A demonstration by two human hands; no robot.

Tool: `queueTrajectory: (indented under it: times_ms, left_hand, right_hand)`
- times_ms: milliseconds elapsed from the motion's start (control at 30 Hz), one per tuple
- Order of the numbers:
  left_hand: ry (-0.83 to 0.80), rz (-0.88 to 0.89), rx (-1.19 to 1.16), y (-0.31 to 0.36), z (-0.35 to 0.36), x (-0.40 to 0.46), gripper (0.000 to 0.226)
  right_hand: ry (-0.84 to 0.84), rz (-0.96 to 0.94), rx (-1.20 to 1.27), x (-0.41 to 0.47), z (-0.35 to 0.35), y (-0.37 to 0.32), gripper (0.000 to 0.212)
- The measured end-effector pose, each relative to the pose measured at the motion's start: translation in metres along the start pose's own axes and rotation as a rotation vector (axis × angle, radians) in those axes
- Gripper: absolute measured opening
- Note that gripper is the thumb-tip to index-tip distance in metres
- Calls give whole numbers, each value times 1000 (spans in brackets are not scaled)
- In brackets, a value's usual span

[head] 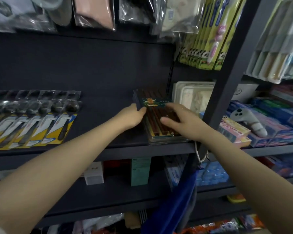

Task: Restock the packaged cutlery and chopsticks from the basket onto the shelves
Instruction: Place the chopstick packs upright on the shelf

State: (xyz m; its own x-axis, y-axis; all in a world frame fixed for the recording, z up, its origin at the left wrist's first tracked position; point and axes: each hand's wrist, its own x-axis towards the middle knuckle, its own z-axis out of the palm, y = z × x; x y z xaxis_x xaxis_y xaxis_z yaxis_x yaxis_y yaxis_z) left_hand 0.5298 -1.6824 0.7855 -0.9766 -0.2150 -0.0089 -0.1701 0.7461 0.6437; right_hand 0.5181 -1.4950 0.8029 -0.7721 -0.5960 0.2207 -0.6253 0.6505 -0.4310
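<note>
Head view: both your bare hands rest on a stack of clear plastic packs of dark brown chopsticks (159, 119) lying at the right end of the dark shelf board (108, 132), near its front edge. Your left hand (132, 117) presses the stack's left side, fingers curled against it. Your right hand (181, 119) lies spread on top. Square the packs against the upright post (227, 81). Carded spoons (32, 120) lie toward the left end.

The single head-worn wide-angle camera looked forward and slightly down from close range at a dark shelf (108, 150) crossing mid-frame, both forearms reaching in from the lower corners toward frame centre.
</note>
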Motion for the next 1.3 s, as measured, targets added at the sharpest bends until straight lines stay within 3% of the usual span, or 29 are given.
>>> queueTrajectory:
  times_ms: [100, 200, 467, 767, 867, 1067, 1167, 1300]
  left_hand:
    - [-124, 25, -367, -13, -2, 5, 67]
    - [-176, 41, -456, -12, 1, 10, 71]
    - [-197, 56, -558, -14, 8, 27, 66]
    - [-188, 43, -775, -10, 13, 42, 42]
    - [-190, 26, -822, -10, 11, 43, 46]
    - [-170, 76, -745, -10, 9, 35, 47]
    - [57, 170, -496, -11, 1, 14, 54]
    - [273, 338, -237, -29, -16, -25, 31]
  right_hand:
    - [-245, -138, -348, -10, -1, 8, 86]
    - [-295, -166, -580, -8, -2, 10, 91]
    - [-316, -143, -497, 1, 6, 13, 87]
    - [-309, -84, -379, 19, 7, 12, 92]
    - [-292, -100, -419, 22, 7, 13, 93]
    - [-192, -177, -600, 9, 9, 8, 89]
    - [-79, -417, -706, -6, 23, 1, 82]
    - [-143, -585, -783, -3, 33, -10, 59]
